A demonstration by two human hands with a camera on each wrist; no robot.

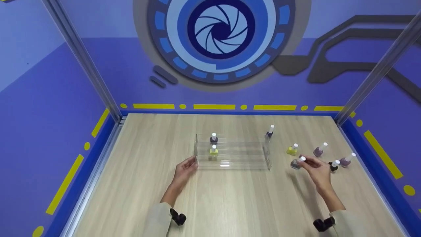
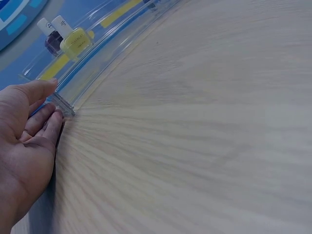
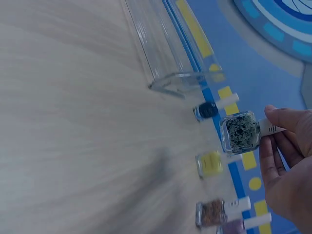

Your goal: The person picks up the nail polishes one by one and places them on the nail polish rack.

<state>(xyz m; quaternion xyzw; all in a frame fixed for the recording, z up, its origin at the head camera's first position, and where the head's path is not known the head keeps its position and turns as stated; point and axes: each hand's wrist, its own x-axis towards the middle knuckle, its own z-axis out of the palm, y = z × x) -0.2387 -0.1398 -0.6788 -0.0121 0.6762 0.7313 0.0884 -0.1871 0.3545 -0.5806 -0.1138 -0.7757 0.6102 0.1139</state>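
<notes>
Head view: right hand (image 1: 317,171) pinches speckled nail polish bottle (image 1: 296,163) by white cap — keep it upright. Left hand (image 1: 185,169), fingers relaxed, steadies clear acrylic rack (image 1: 232,154) — hold firm.

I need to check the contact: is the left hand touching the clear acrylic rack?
Touching. In the left wrist view, the left hand's fingertips press the clear acrylic rack's end corner.

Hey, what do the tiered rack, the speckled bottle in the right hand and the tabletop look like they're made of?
The rack looks like clear glossy acrylic: you see straight through it and its edges catch light. The speckled bottle seems to be clear glass or hard plastic, with a white, probably plastic cap. The tabletop shows pale wood grain with a matte finish, possibly laminate.
</notes>
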